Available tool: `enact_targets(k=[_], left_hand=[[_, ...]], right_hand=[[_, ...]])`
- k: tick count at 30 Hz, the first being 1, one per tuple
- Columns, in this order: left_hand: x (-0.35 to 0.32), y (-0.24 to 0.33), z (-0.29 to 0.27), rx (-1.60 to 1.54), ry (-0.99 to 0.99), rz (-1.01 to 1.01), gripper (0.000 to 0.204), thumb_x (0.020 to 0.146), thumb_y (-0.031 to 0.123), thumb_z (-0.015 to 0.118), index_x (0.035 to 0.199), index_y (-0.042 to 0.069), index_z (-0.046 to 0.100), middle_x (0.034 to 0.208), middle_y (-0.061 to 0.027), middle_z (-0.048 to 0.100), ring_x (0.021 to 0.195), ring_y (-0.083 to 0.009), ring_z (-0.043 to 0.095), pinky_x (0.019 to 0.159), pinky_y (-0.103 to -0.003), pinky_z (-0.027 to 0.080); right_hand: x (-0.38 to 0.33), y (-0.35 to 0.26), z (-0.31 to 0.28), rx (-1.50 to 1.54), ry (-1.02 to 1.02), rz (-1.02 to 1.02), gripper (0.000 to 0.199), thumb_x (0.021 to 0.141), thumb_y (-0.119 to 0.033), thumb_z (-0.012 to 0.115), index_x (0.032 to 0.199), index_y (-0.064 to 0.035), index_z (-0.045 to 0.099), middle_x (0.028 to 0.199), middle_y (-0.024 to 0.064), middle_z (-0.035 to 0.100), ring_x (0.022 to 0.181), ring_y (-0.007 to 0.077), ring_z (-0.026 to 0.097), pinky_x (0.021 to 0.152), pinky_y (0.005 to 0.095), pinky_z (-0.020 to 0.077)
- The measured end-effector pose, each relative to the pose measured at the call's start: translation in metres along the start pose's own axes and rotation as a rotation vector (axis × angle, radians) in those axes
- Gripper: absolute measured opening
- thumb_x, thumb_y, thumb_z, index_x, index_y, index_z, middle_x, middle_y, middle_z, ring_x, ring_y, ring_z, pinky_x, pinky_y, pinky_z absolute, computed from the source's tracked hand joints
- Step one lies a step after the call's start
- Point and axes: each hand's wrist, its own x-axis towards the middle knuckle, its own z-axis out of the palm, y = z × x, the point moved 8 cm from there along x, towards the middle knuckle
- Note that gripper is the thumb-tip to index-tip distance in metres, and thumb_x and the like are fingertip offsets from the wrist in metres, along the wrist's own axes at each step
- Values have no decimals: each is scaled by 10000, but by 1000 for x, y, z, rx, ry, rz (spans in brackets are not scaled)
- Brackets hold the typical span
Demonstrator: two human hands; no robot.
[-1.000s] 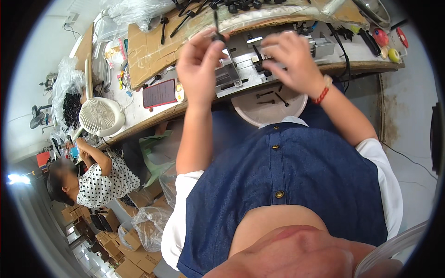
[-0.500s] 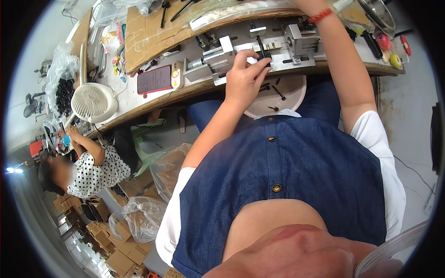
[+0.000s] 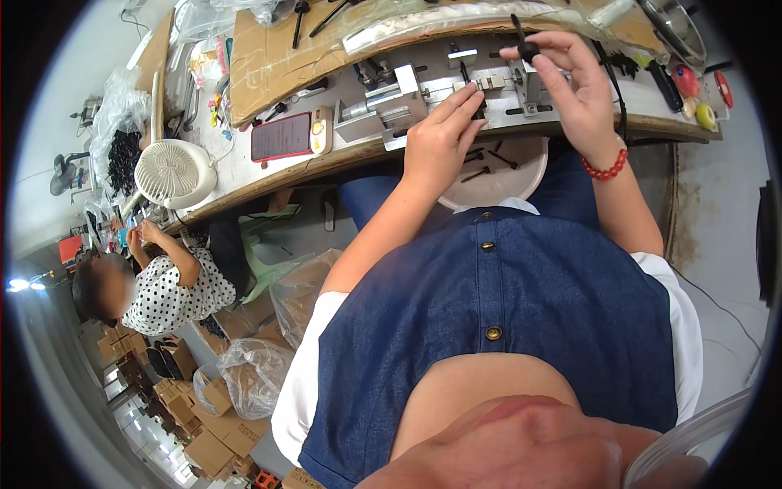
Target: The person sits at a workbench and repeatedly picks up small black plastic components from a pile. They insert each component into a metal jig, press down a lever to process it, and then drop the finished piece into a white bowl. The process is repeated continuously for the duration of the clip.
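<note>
Metal fixture (image 3: 407,94), one, stands on the white surface (image 3: 236,169). Black rod (image 3: 465,73), slim, lies across the middle of the metal fixture, partly hidden by fingers. Left hand (image 3: 440,143), bare, is at the near side of the metal fixture, its fingers nearly straight and touching the black rod; whether it closes around it, one cannot tell. Right hand (image 3: 580,96), with red bead bracelet (image 3: 604,166), is at the right end of the metal fixture and grips a knobbed rod (image 3: 529,52), also black, between thumb and fingers, shaft pointing away from the person. Basin (image 3: 511,189), pale and round, sits below the near edge of the metal fixture and holds several loose rods (image 3: 476,174). Left of the metal fixture: red-edged phone (image 3: 281,137); farther left, white fan (image 3: 173,173). Behind it and to the left: cardboard sheet (image 3: 269,67).
</note>
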Motion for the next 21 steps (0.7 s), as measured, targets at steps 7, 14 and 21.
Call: enact_targets(k=[7,14,21], left_hand=[[44,-2,-61,28,209,-3,284,877,168,793,1157,145,751,1025,-76,666,624,-176,608,611,-336,526],[139,-68,-110,485,171,-96,298,909,229,749,1119,19,731,996,-190,722,846,-340,678,779,-417,533],[149,-86,-102,364,16,-315,241,870,202,745,1027,21,768,1023,-217,717,995,-378,679,889,-453,526]], right_hand=[[-45,-10,34,-573,-109,-165,215,924,-113,684,1135,-78,658,1249,47,634,1138,260,570,968,397,392],[-60,8,74,-857,-246,-279,257,869,-84,623,1123,-96,660,1326,25,616,1155,271,550,978,408,425],[-56,15,75,-911,-260,-297,209,898,-154,654,1101,-106,669,1297,22,631,1147,247,551,972,404,415]])
